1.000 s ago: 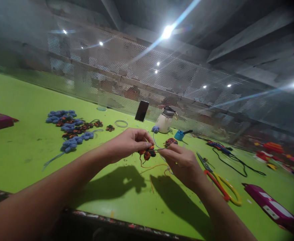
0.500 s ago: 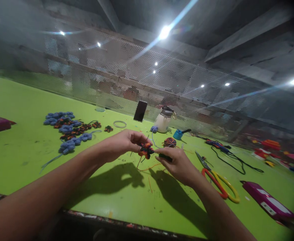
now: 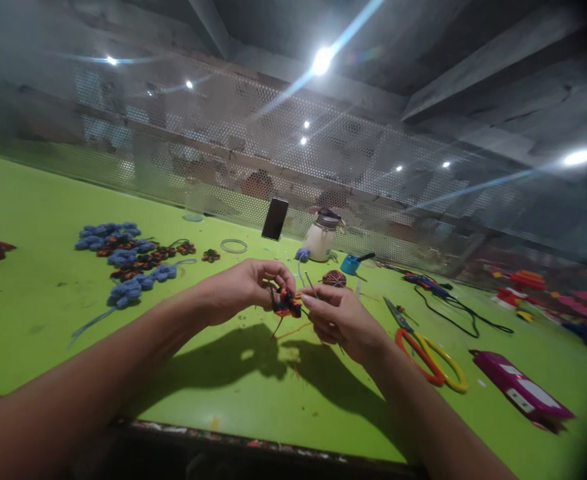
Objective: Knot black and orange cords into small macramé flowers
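Observation:
Both my hands meet above the middle of the green table (image 3: 48,313). My left hand (image 3: 246,288) is closed, pinching a small orange-and-dark yarn flower (image 3: 287,305). My right hand (image 3: 341,319) is closed too, its fingertips touching the flower and gripping a thin needle (image 3: 311,285) that sticks up. Loose orange yarn ends (image 3: 286,331) hang below the flower. Just behind my hands lies a multicoloured yarn ball (image 3: 334,278).
A pile of blue and orange yarn flowers (image 3: 123,257) lies at the left. Red-and-yellow scissors (image 3: 426,350), a purple case (image 3: 518,390) and black cords (image 3: 453,313) lie right. A phone (image 3: 274,219), white jar (image 3: 320,237), ring (image 3: 233,246) and blue cup (image 3: 349,265) stand before a mesh screen.
My right hand has drawn in against the flower and lifted the needle. Both hands shifted slightly left in view as the camera turned.

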Tool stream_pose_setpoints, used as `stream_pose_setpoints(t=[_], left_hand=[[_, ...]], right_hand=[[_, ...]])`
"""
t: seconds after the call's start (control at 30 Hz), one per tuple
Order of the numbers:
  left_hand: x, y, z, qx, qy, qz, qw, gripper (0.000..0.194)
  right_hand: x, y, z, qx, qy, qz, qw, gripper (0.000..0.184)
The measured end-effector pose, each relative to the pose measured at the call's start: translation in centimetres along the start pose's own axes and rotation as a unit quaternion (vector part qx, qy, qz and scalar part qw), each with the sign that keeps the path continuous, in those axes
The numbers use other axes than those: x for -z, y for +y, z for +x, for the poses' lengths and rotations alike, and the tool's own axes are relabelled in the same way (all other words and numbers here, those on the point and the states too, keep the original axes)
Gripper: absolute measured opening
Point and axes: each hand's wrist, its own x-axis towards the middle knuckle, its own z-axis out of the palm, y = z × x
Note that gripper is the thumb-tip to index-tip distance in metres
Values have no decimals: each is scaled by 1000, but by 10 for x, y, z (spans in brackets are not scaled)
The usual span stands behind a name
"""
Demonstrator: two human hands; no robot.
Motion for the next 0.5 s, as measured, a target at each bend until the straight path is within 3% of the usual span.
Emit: stream_pose_setpoints(t=[0.17,0.37,0.5], left_hand=[[-2,-2,0,-5,-28,2,1000,12],[-6,0,1,2,-23,17,1000,11],[-7,-1,3,-2,-16,22,1000,12]], right_hand=[[-6,1,-4,11,-35,30,999,21],[-10,-2,-4,54,27,-13,998,23],[-12,-1,-3,75,64,15,995,22]])
